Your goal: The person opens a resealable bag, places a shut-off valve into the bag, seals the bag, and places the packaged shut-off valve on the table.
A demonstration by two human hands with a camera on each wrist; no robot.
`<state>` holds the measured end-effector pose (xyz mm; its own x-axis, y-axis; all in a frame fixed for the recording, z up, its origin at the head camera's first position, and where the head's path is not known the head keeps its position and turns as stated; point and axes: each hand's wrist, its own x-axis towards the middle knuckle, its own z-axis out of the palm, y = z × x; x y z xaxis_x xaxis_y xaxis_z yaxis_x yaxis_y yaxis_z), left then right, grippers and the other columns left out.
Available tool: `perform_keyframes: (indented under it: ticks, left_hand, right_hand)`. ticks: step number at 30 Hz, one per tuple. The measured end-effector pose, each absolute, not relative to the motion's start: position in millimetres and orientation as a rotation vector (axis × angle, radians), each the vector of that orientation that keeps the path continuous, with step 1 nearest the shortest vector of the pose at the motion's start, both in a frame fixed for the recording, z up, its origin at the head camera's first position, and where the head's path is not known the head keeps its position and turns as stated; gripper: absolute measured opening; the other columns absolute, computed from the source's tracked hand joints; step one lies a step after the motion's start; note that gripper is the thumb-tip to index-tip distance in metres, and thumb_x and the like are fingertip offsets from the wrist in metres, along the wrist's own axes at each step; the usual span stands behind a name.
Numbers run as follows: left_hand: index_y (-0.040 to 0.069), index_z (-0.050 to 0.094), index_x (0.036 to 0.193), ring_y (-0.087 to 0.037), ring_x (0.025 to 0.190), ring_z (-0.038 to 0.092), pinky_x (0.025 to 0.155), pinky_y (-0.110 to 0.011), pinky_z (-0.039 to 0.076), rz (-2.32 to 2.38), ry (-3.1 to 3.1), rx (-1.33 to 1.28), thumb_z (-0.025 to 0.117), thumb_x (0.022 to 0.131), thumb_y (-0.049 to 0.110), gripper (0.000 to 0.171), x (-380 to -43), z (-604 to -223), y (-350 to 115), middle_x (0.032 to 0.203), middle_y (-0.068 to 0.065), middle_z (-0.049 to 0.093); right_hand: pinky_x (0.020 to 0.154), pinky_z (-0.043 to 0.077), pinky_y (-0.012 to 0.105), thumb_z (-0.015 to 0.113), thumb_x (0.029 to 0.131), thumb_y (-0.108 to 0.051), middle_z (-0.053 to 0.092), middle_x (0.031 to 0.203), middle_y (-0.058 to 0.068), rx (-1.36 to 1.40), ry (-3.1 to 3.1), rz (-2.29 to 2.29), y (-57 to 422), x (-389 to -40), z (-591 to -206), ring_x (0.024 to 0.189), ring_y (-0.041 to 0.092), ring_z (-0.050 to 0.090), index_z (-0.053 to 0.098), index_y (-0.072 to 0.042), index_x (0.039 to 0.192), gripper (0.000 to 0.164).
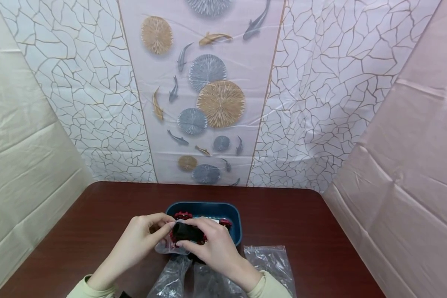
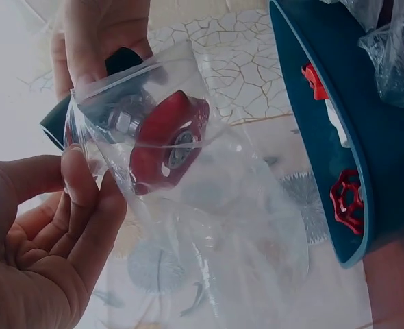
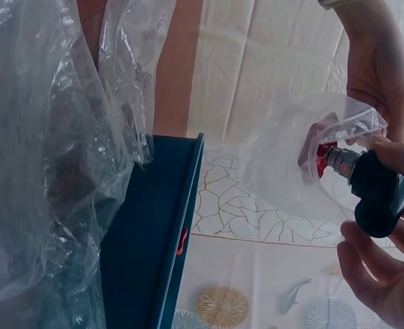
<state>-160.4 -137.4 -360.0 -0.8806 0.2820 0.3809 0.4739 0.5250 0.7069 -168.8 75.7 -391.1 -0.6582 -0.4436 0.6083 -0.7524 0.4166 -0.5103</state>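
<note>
A dark-bodied valve (image 1: pixel 186 232) with a metal stem (image 3: pixel 342 159) and a red handwheel (image 2: pixel 169 144) is held over the near side of a blue bin (image 1: pixel 240 227). Its handwheel end lies inside a clear plastic bag (image 2: pixel 257 199), while the dark body sticks out of the bag's mouth. My right hand (image 1: pixel 217 246) grips that body between thumb and fingers. At the mouth of the bag, my left hand (image 1: pixel 147 231) pinches the plastic edge with thumb and fingertips.
Inside the bin are more red handwheels (image 1: pixel 183 215) and a white piece (image 2: pixel 337 123). Crumpled clear bags (image 1: pixel 171 279) lie on the brown table (image 1: pixel 294 223) in front of the bin, with another bag (image 1: pixel 279 265) to the right. A patterned cloth (image 1: pixel 223 165) hangs behind the table.
</note>
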Motion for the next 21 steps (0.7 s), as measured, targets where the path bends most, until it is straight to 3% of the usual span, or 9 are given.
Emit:
perform_keyframes:
  ticks: [9, 21]
  left_hand:
    - [0.024, 0.068, 0.09, -0.009, 0.058, 0.059, 0.051, -0.026, 0.047, -1.35, -2.549, -0.617, 0.062, 0.09, 0.031, 0.009, -159.5, -357.3, -139.1, 0.07, 0.011, 0.064]
    - [0.023, 0.067, 0.092, -0.008, 0.06, 0.059, 0.054, -0.027, 0.047, -1.321, -2.552, -0.687, 0.061, 0.091, 0.028, 0.008, -162.1, -355.6, -134.4, 0.071, 0.012, 0.063]
  right_hand:
    - [0.074, 0.048, 0.019, 0.069, 0.082, -0.041, 0.062, 0.109, -0.011, 1.017, -2.253, 1.034, 74.7, -168.6, -393.7, 0.097, 0.001, 0.058, 0.06, -0.024, 0.119, 0.043]
    - [0.07, 0.047, 0.016, 0.068, 0.084, -0.036, 0.06, 0.109, -0.008, 1.117, -2.3, 1.017, 81.3, -168.0, -388.9, 0.093, 0.003, 0.057, 0.058, -0.023, 0.123, 0.042]
